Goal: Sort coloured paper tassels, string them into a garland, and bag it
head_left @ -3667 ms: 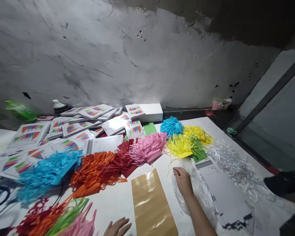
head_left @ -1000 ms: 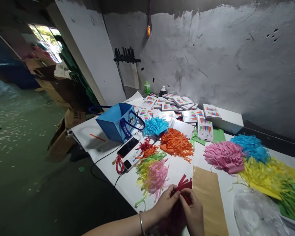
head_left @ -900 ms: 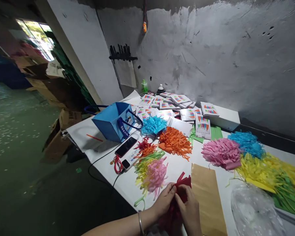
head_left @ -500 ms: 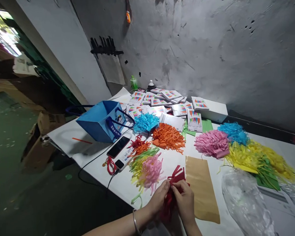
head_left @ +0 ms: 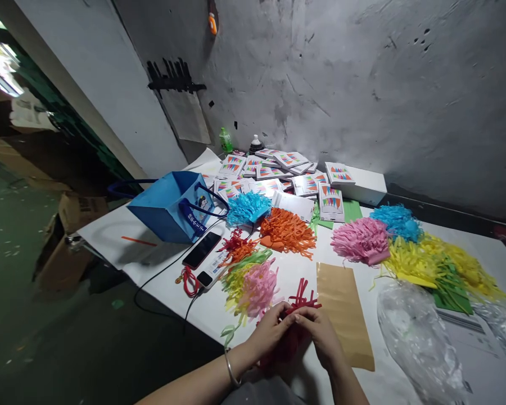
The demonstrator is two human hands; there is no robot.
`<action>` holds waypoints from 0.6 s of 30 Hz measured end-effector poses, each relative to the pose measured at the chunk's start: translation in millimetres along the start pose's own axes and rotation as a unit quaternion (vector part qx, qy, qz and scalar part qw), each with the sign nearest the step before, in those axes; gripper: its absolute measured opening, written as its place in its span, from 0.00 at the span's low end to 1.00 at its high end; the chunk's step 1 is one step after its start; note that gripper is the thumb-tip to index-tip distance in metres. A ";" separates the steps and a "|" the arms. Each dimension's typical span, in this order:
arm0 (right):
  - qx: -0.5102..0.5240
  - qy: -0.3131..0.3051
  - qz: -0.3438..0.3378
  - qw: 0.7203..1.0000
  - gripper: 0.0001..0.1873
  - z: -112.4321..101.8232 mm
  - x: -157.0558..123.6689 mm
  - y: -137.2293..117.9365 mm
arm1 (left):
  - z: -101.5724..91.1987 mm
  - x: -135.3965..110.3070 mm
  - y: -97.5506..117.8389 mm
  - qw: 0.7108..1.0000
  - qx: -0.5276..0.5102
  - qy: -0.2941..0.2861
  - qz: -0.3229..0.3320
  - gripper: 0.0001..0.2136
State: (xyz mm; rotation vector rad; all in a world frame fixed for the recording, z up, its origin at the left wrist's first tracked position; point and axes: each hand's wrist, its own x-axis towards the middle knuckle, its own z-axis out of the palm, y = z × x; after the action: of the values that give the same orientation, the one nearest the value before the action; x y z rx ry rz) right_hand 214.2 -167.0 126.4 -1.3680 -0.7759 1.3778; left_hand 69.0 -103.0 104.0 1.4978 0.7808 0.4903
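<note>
My left hand (head_left: 270,332) and my right hand (head_left: 318,333) meet at the table's front edge, both closed on a dark red fringed paper tassel (head_left: 298,297) whose cut strips stick up beyond my fingers. A bangle sits on my left wrist. A tan sticker sheet (head_left: 340,306) lies flat just right of my hands. A mixed pink, yellow and green tassel bunch (head_left: 253,283) lies just left of them.
White table (head_left: 122,247) with a blue bag (head_left: 168,205), phone (head_left: 201,250), cable and power bank. Orange (head_left: 287,230), blue (head_left: 247,207), pink (head_left: 360,241), yellow and green tassel heaps. Printed packets (head_left: 278,171) by the wall. Clear plastic bags (head_left: 417,337) at right. Cardboard boxes (head_left: 78,211) on the floor, left.
My view swung left from the right end of the table. Both hands came together on the red tassel, which they now hold lower and closer to the front edge.
</note>
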 end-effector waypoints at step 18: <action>-0.190 0.106 -0.142 0.966 0.07 12.2 -3.3 16.7 | 0.9 7.7 -2.4 0.999 -0.048 -0.005 -0.024 0.18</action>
State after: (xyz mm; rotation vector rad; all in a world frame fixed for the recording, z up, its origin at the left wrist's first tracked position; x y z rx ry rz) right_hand 198.5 -172.5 113.8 -1.5940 -1.0819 0.8690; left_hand 74.5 -98.2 100.4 1.3892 0.7741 0.4771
